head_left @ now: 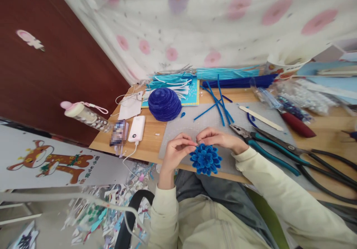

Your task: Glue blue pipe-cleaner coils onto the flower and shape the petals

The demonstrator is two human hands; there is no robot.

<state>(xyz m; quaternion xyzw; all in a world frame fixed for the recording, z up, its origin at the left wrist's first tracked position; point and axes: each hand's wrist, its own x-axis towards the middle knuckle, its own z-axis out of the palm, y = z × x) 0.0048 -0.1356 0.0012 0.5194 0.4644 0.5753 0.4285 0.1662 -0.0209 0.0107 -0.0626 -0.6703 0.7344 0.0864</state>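
A blue flower with many layered looped petals (205, 159) is held at the near edge of the grey mat (178, 130), facing up toward me. At its upper left, my left hand (178, 149) is closed, with thumb and index finger pinched at the flower's edge. My right hand (216, 137) is closed behind the flower's top, its fingertips bent down at the flower's back. The fingertips meet near the same spot, and what lies between them is too small to tell. A small blue loop (183, 114) lies on the mat beyond my hands.
A dark blue dome (164, 104) and blue stems (220, 100) lie beyond my hands. Pliers (267, 150), long scissors (295, 150) and a wooden stick (260, 118) are at the right. A white power bank (136, 128) and clear bottle (87, 117) stand left.
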